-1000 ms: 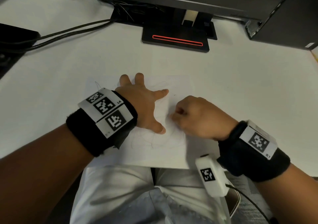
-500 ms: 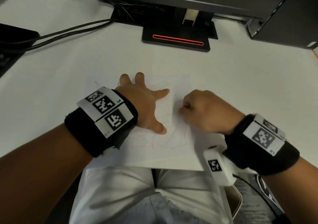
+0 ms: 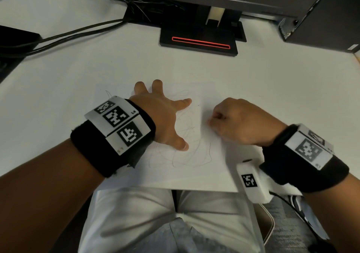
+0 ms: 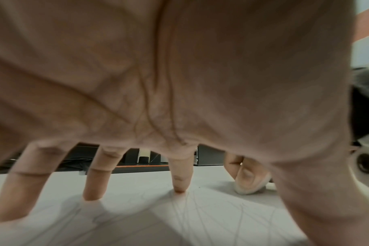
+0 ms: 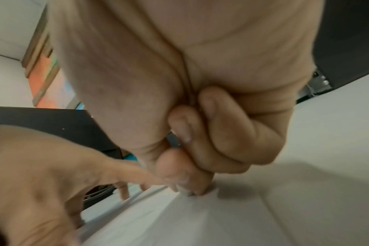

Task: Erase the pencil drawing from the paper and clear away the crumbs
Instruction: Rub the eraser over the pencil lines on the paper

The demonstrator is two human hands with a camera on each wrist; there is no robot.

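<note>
The paper [image 3: 175,175] lies flat on the white desk [image 3: 272,89], its near edge at the desk edge above the person's lap, well short of the monitor stand [image 3: 198,40] at the far side. Faint pencil lines [image 3: 187,155] loop across the middle of the sheet.

The left hand [image 3: 161,116] rests on the left half of the paper with its fingers [image 4: 180,176] straight and spread, tips pressed to the sheet, thumb pointing toward the near edge. In the left wrist view the pencil lines run under and just in front of the fingertips.

The right hand [image 3: 241,124] sits on the right part of the paper, just right of the drawing and apart from the left hand. Its fingers are curled into a tight fist, thumb and forefinger pinching a small pale eraser [image 5: 186,190] whose end touches the paper; the same pale tip [image 4: 251,188] shows in the left wrist view. The eraser itself is hidden in the head view.

A few dark specks [image 3: 198,104] lie on the paper between the two hands; it cannot be told whether they are crumbs.
</note>
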